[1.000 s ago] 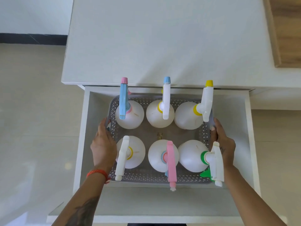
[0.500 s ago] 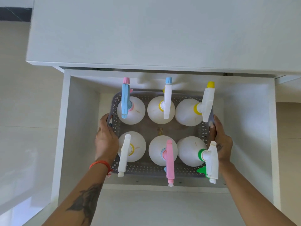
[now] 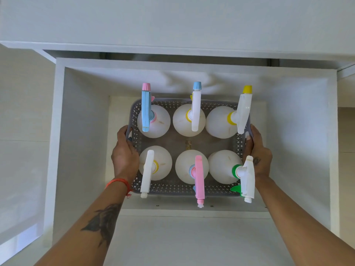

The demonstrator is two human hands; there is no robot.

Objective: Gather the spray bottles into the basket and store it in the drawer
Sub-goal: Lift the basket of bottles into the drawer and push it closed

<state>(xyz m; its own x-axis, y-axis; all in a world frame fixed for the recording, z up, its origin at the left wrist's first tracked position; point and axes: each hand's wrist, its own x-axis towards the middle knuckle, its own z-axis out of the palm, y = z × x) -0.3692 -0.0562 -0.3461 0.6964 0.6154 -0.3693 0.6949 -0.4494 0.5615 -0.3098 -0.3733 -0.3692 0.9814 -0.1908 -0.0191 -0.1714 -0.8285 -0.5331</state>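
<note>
Now, hands: my left hand (image 3: 125,156) gripped the basket (image 3: 172,187) by its left rim; my right hand (image 3: 258,158) gripped the right rim.
Basket: it sat low inside the open drawer (image 3: 59,150), six spray bottles (image 3: 191,120) upright in two rows.
Key relation: the basket's long axis ran left to right between my hands, neither nearer.
Next, I judged: let go and shut the drawer.
</note>
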